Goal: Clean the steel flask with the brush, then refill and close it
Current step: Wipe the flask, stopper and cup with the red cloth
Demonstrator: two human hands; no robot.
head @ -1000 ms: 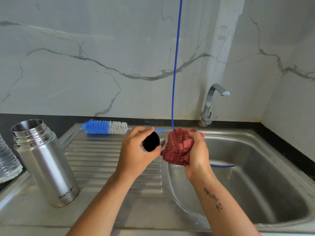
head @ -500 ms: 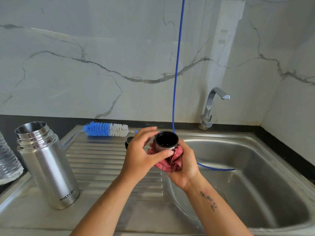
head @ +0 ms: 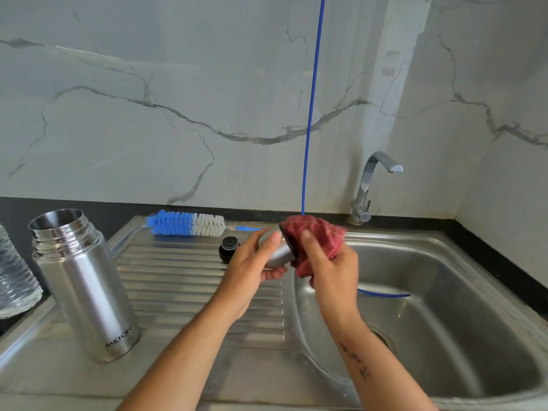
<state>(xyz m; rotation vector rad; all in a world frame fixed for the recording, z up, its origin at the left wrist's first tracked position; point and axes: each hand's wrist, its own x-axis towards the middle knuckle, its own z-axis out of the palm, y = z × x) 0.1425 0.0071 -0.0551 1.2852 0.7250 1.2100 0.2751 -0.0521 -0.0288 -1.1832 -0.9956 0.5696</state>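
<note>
While both hands grip, left hand (head: 252, 262) holds steel cap (head: 275, 247), right hand (head: 332, 271) red cloth (head: 314, 235), flask (head: 86, 289) open

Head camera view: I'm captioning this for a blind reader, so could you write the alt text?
Over a steel sink, the left hand holds the flask's steel cap while the right hand wipes it with a red cloth. The open flask stands at left; a bottle brush lies behind.

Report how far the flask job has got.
Brushing looks finished: the blue-and-white bottle brush lies on the drainboard. In hand: left hand holds the steel cap, right hand wipes it with a red cloth. Left: the open steel flask needs refilling and closing.
</note>
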